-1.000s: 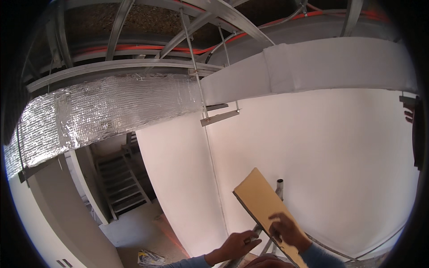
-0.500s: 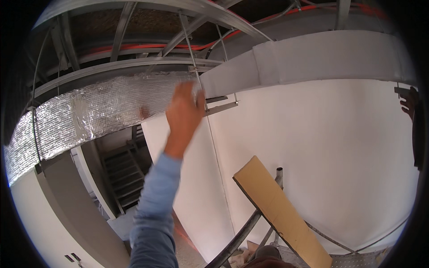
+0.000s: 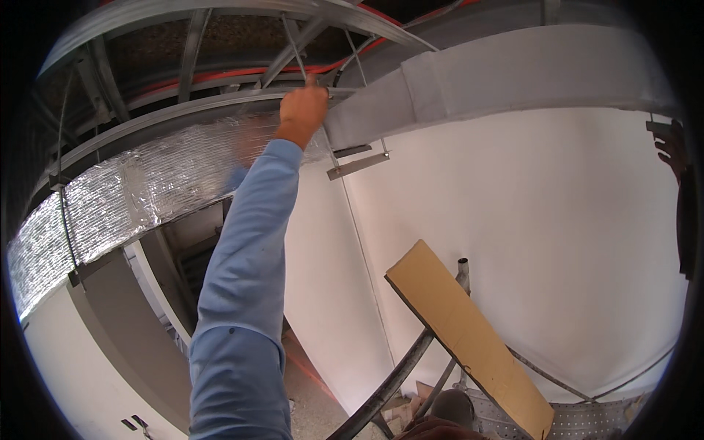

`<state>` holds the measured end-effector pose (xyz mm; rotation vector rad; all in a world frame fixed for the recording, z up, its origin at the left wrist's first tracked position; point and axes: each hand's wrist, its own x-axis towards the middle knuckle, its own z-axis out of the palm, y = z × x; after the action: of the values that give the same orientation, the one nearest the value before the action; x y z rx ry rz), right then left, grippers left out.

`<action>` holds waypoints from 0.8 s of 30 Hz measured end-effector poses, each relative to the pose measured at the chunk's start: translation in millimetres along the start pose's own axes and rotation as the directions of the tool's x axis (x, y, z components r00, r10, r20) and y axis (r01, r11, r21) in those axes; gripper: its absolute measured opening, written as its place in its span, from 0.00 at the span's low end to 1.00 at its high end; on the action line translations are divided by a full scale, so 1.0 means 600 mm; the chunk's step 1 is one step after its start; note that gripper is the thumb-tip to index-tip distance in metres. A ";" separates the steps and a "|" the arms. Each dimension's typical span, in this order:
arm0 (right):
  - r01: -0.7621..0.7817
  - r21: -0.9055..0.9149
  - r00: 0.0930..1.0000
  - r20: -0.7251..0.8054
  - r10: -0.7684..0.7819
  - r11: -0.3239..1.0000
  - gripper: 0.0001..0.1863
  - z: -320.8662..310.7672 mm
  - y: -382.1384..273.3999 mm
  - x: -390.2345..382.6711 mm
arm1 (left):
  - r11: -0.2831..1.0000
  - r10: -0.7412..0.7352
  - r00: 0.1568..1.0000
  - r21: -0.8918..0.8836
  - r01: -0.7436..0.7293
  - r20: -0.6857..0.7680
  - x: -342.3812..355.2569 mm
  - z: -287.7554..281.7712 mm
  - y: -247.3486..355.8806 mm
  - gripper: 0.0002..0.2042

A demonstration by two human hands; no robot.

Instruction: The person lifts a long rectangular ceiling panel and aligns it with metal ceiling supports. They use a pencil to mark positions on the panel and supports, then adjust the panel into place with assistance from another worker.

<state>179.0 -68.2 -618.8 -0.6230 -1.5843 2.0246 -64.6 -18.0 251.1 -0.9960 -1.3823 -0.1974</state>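
My left hand (image 3: pixel 302 111), at the end of a light blue sleeve, is raised to a threaded hanger rod (image 3: pixel 292 45) where the foil-wrapped duct (image 3: pixel 144 187) meets the grey duct (image 3: pixel 510 73). Its fingers are curled at the rod; what they hold is hidden. A blurred reflection of skin and sleeve shows in the foil. Below the duct junction hangs a metal bracket (image 3: pixel 358 166). A tan board with a dark edge (image 3: pixel 469 337) lies slanted across scaffold tubes (image 3: pixel 400 374) at lower right. My right hand is out of view.
Metal ceiling channels (image 3: pixel 192 51) and an orange cable run overhead. A white wall (image 3: pixel 557 235) fills the right. Pale partitions (image 3: pixel 88 352) and a dark opening with stairs are at left. A dark hand-like shape (image 3: pixel 669 147) is at the far right edge. A perforated deck (image 3: pixel 594 416) shows below.
My left hand has risen from beside the board to the hanger rod. My right hand has left the board and the view. The ducts sit higher in the picture.
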 end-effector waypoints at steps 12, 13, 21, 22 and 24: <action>-0.149 0.098 0.969 -0.184 0.165 0.984 0.17 -0.007 -0.058 -0.069 | 0.874 -0.252 0.877 -0.486 0.024 -0.410 -0.147 -0.013 0.077 0.21; -0.140 0.083 0.970 -0.190 0.153 0.987 0.17 -0.013 -0.059 -0.073 | 0.815 -0.210 0.919 -0.580 -0.024 -0.333 -0.202 -0.019 0.108 0.22; -0.062 -0.259 0.965 -0.260 -0.008 0.964 0.19 -0.012 -0.130 -0.091 | -0.014 0.836 0.519 -0.939 0.345 0.178 -0.727 -0.103 0.406 0.11; -0.048 -0.338 0.963 -0.267 -0.047 0.940 0.19 -0.012 -0.146 -0.096 | -0.079 0.842 0.519 -0.918 0.388 0.147 -0.752 -0.108 0.421 0.12; -0.030 -0.507 0.953 -0.275 -0.129 0.861 0.20 -0.011 -0.176 -0.108 | -0.033 0.823 0.538 -0.931 0.364 0.182 -0.780 -0.112 0.434 0.13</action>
<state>243.8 -82.2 -514.2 -1.0155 -1.9195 1.3772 39.6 -104.9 -271.1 -3.0682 -1.6609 -0.4981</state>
